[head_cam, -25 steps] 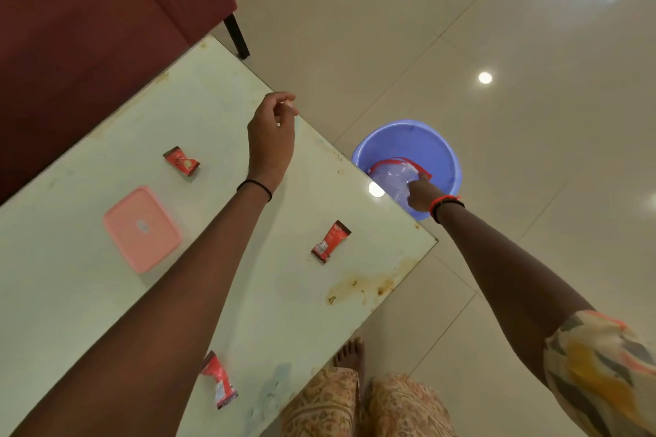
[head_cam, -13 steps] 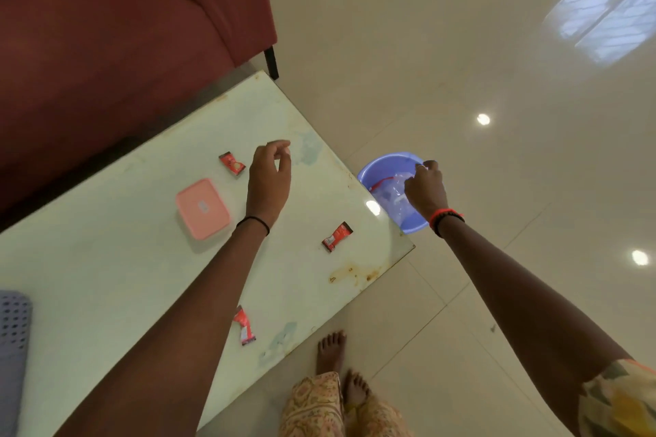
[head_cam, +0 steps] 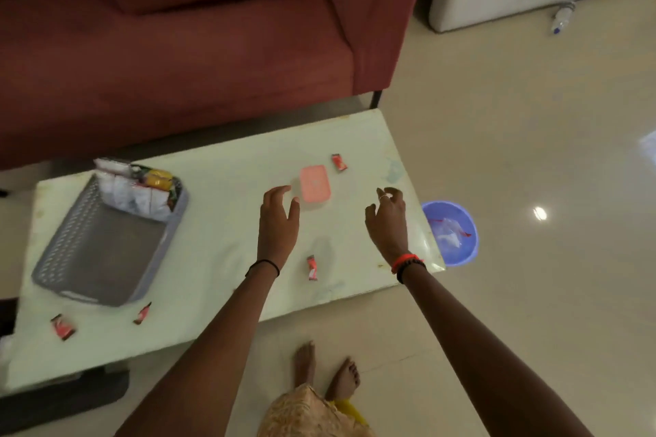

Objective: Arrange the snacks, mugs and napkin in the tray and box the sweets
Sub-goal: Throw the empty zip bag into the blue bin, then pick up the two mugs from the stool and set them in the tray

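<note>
Both my hands hover empty over the tabletop, my left hand with fingers loosely spread just beside the pink-lidded box, my right hand with fingers curled open near the right edge, red sweets scattered around.

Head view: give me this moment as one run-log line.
left hand: open, at pink box | right hand: open, empty, above table | four sweets loose | tray: snacks at far end | sweets unboxed
</note>
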Motion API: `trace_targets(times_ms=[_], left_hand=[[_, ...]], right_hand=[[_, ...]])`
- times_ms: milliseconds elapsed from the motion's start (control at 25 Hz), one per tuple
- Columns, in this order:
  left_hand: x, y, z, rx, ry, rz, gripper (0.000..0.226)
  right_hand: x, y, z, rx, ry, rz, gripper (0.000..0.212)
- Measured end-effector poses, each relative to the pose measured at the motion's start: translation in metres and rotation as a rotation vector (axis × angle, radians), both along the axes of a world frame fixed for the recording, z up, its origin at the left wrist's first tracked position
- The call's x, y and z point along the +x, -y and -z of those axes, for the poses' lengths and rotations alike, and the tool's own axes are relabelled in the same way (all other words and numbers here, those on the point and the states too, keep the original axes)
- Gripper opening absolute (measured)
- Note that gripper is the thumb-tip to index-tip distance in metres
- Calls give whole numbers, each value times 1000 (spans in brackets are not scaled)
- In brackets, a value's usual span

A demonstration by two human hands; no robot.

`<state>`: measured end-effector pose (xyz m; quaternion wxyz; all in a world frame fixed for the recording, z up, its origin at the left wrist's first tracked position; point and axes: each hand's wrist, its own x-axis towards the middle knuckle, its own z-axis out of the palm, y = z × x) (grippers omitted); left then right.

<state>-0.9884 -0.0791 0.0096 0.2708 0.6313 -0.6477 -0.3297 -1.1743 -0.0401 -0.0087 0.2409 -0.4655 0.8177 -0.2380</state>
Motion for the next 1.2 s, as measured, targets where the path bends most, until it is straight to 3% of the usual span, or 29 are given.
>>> trace_targets(times_ms=[400,800,1200], left_hand=[[175,-68,-47,1,-76,-375,32],[367,-138,-46,11,-98,-539,34],[498,-178,-37,46,-137,-771,33]], right_hand=[[209,-10,-73,-53,58,-386,34],[400,-49,-74,-14,132,-508,31],[556,-50,-68,57,153,-712,32]])
